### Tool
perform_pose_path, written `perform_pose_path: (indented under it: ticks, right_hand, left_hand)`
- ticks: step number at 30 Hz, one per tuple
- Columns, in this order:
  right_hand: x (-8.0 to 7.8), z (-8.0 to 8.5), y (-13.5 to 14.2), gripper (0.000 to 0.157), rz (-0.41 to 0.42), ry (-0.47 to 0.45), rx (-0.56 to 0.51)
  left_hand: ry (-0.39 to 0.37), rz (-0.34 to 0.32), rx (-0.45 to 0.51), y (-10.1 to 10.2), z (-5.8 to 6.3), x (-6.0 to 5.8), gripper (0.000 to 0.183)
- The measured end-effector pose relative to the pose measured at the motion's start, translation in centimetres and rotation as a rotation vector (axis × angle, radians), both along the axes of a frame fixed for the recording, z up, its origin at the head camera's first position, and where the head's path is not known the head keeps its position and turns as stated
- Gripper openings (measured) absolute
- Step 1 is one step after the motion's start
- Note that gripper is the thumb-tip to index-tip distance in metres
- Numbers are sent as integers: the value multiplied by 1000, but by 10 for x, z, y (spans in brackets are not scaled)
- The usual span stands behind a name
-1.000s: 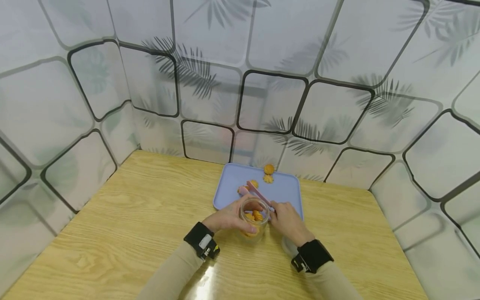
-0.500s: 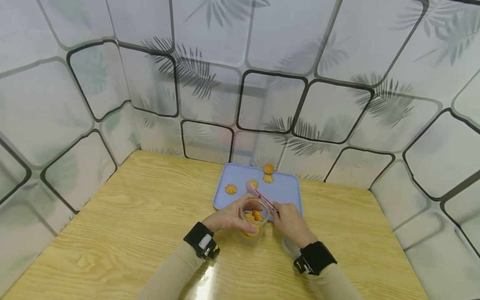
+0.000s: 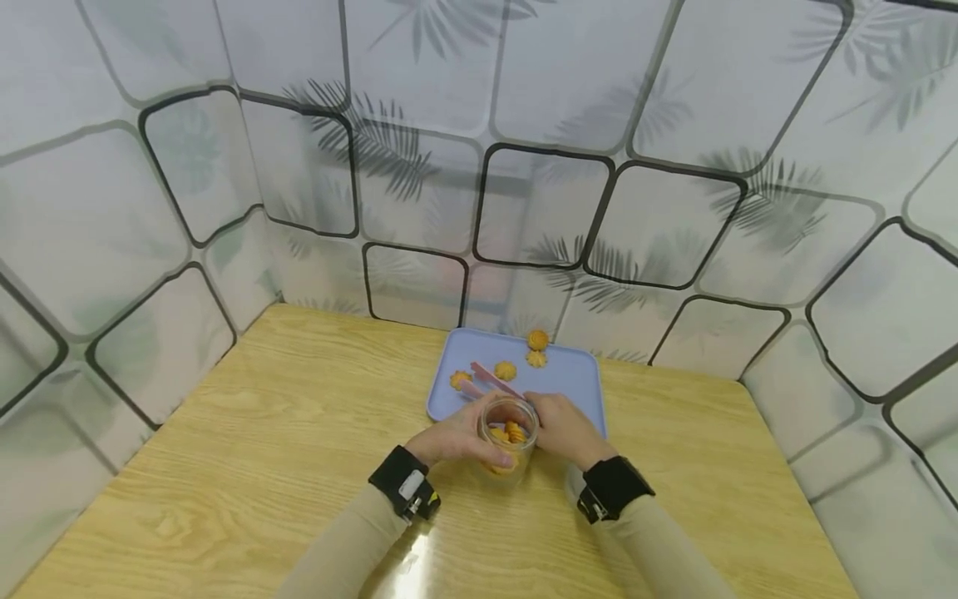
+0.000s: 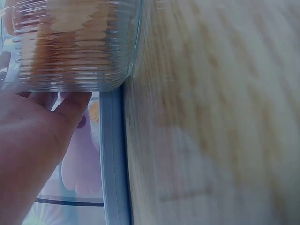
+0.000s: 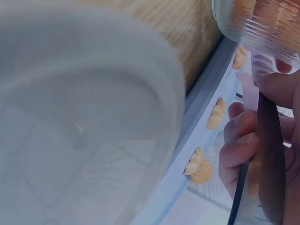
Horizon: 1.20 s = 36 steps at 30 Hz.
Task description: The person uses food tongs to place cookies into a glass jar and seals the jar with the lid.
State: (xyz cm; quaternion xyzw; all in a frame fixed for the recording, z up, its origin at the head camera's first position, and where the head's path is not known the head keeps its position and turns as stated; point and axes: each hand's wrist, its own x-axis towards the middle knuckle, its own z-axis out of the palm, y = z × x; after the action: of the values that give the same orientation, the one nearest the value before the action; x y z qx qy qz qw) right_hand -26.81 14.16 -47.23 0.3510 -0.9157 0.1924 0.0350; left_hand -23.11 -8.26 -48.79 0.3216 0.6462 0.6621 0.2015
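My left hand (image 3: 455, 437) grips a clear glass jar (image 3: 509, 466), which stands upright with its mouth uncovered. Several golden cookies (image 3: 513, 432) lie inside it. In my right hand (image 3: 563, 426) I hold pink tongs (image 3: 494, 378), arms spread apart, reaching over the blue tray (image 3: 572, 378). Their tips are close to the left cookie (image 3: 461, 380); whether they touch it I cannot tell. Another cookie (image 3: 505, 370) lies just beyond the tongs. The right wrist view shows my fingers (image 5: 241, 150) curled round the tongs' dark-looking handle (image 5: 271, 164).
Two more cookies lie at the tray's back edge, one ridged round (image 3: 537, 339) and one flower-shaped (image 3: 535, 358). A translucent round lid or dish (image 3: 575, 482) sits beneath my right wrist. Wood-grain table (image 3: 262, 433) surrounds the tray, with patterned fabric walls (image 3: 419, 200) behind.
Half a second ago the tongs looked closed and pointed at the middle cookie; now their arms are spread and their tips lie farther left. My left hand and the jar have stayed in place.
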Motion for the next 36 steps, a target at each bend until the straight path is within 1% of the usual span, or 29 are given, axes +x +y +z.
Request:
perform_pose_path:
  ticks: [3, 6, 10, 12, 15, 19, 24, 26, 29, 33, 36]
  right_hand:
    - [-4, -1, -1, 4, 20, -20, 3]
    - [-9, -2, 0, 18, 19, -43, 18]
    - [-13, -1, 1, 36, -5, -62, 60]
    - [-14, -1, 1, 41, -19, -71, 84]
    - [-16, -1, 2, 44, -35, -92, 102]
    - [-17, 1, 0, 43, -33, -99, 102]
    - [-16, 3, -2, 43, -47, -98, 108]
    - [-15, 4, -3, 41, -53, -91, 112]
    - [-14, 5, -3, 35, -54, -61, 115]
    - [-13, 5, 0, 23, -35, 6, 107]
    - [-13, 3, 6, 20, -18, 62, 104]
  left_hand:
    - [-8, -10, 21, 1, -1, 0, 85]
    - [-22, -17, 31, 2, -1, 0, 83]
    - [-27, -21, 28, 2, 0, 1, 85]
    - [-21, -27, 28, 2, 1, 0, 85]
    - [-11, -33, 29, 2, 1, 0, 84]
    - [-8, -26, 31, 3, 0, -1, 82]
    - [-34, -22, 30, 4, -1, 1, 85]
    - [-37, -21, 28, 3, 0, 1, 85]
    - [-18, -15, 21, 3, 0, 1, 83]
    - [4, -17, 21, 2, -1, 0, 83]
    - [6, -16, 25, 1, -1, 0, 85]
